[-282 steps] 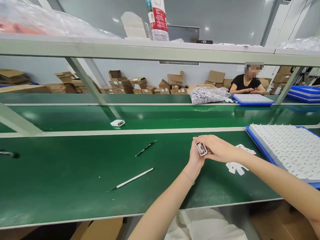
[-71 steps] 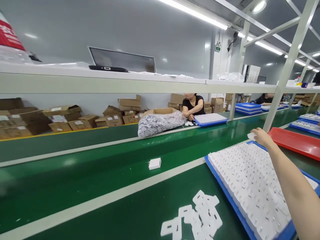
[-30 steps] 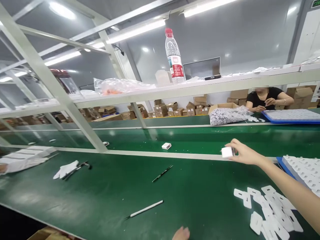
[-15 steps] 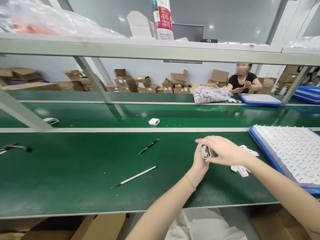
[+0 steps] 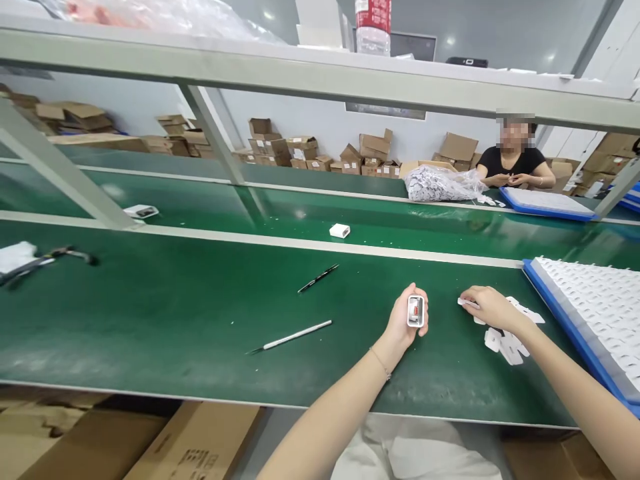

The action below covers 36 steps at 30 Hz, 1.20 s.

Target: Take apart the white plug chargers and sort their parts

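My left hand (image 5: 400, 321) is wrapped round a small white rectangular housing (image 5: 415, 312). Its open end faces me and shows a red and metallic part inside. To the right, my right hand (image 5: 487, 308) pinches a flat white plastic piece (image 5: 467, 303) between thumb and fingers, above the bench. Several similar flat white pieces (image 5: 509, 347) lie loose just below and beside that hand. A white-handled tool with a thin dark tip (image 5: 297, 335) rests on the green bench left of my hands, and a black pen-like tool (image 5: 319, 279) lies behind it.
On the right, a blue tray (image 5: 560, 320) carries rows of white pieces. Another white housing (image 5: 340, 231) stands on the green strip behind the bench's pale rail (image 5: 280, 241). A slanted post (image 5: 65, 163) and overhead shelf cross the view. A co-worker (image 5: 515, 160) sits opposite.
My right hand has moved away from the housing to the right and now holds a flat white piece. My left hand keeps the housing. The view has tilted and shifted.
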### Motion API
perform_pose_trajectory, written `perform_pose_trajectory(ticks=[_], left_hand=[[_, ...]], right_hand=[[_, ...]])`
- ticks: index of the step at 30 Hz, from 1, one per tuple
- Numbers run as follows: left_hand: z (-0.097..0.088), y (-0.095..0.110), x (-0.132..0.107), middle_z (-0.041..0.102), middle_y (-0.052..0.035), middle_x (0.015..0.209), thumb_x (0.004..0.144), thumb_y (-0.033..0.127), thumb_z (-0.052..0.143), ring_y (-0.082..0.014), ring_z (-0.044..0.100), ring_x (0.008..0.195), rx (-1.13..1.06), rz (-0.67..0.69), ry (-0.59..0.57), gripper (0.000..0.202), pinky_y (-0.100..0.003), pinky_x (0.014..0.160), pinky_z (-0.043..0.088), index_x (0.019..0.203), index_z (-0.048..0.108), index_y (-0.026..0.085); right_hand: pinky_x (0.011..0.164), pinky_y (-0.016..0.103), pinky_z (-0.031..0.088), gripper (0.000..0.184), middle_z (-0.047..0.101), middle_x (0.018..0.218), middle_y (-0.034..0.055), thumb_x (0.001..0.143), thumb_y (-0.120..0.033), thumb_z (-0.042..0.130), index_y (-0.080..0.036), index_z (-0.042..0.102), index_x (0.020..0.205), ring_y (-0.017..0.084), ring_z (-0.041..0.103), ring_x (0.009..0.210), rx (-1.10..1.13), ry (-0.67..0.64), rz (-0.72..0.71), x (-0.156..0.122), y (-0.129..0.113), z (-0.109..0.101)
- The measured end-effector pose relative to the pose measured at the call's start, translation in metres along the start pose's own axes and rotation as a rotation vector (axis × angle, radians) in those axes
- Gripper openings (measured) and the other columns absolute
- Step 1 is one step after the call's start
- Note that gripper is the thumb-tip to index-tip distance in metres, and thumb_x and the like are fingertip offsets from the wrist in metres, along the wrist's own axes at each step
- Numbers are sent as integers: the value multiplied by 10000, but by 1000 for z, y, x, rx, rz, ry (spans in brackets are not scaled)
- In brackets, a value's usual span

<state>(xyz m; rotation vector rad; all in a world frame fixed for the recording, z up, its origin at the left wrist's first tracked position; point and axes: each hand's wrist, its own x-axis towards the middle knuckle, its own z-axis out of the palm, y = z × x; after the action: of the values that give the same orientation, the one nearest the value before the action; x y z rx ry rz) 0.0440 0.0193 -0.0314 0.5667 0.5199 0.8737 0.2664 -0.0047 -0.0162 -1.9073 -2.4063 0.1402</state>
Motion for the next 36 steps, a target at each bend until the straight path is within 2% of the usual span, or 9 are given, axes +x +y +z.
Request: perform_pose_trajectory(ticks=[5, 9, 13, 16, 18, 23, 27, 32, 36], left_hand=[[0, 0, 2, 422, 49, 445, 818, 465, 527, -81, 397, 263, -15, -25, 16, 356, -156, 217, 235, 635, 489, 162], [-2, -3, 5, 412, 54, 437, 822, 464, 515, -74, 366, 246, 3, -23, 64, 349, -155, 216, 214, 644, 482, 166], [-4, -8, 8, 381, 68, 409, 818, 458, 527, -67, 344, 242, 23, 7, 143, 336, -145, 226, 198, 656, 479, 168], [-4, -9, 9, 390, 69, 406, 805, 466, 547, -64, 338, 241, 32, 21, 182, 337, -143, 230, 198, 656, 475, 172], [-4, -9, 9, 396, 66, 404, 803, 470, 548, -68, 342, 240, 34, 25, 198, 339, -144, 229, 195, 655, 475, 173], [-2, -8, 8, 369, 67, 390, 834, 467, 499, -83, 355, 247, 12, 54, 225, 339, -154, 235, 213, 661, 477, 176], [-3, -8, 9, 380, 64, 415, 829, 500, 502, -78, 365, 267, -13, 99, 249, 367, -157, 253, 228, 665, 470, 173], [-5, -8, 10, 428, 54, 453, 828, 491, 508, -71, 369, 283, -34, 119, 266, 353, -157, 266, 247, 682, 462, 173], [-7, -10, 12, 412, 59, 439, 822, 492, 518, -68, 358, 278, -29, 117, 258, 360, -153, 263, 240, 666, 455, 174]], right_hand=[[822, 393, 460, 340, 670, 992, 137, 890, -145, 342, -150, 660, 1009, 274, 624, 925, -11, 59, 19, 7, -6, -1], [824, 342, 483, 404, 624, 1065, 77, 959, -222, 250, -241, 597, 1165, 205, 605, 962, 158, 133, -98, 1, -37, -21], [803, 348, 493, 299, 636, 1076, 53, 949, -345, 380, -282, 600, 1142, 207, 607, 944, 516, 164, -231, -5, -79, -50], [794, 340, 491, 210, 655, 1031, 42, 916, -359, 465, -260, 624, 1012, 206, 608, 919, 578, 101, -280, -3, -95, -59], [789, 335, 486, 192, 648, 980, 40, 910, -350, 477, -250, 640, 927, 199, 603, 897, 597, 116, -306, 1, -97, -57], [729, 338, 492, 253, 615, 1024, 66, 909, -408, 478, -263, 629, 1050, 214, 580, 922, 684, 219, -187, 5, -93, -45], [719, 350, 493, 244, 611, 872, 45, 865, -468, 536, -232, 597, 848, 204, 577, 821, 762, 273, -92, 6, -96, -36], [734, 324, 496, 215, 603, 918, 32, 855, -405, 564, -242, 550, 994, 180, 593, 818, 1011, 255, -137, 11, -105, -20], [733, 337, 475, 158, 598, 854, 25, 858, -364, 551, -233, 622, 908, 179, 552, 773, 906, 294, -123, 15, -106, -10]])
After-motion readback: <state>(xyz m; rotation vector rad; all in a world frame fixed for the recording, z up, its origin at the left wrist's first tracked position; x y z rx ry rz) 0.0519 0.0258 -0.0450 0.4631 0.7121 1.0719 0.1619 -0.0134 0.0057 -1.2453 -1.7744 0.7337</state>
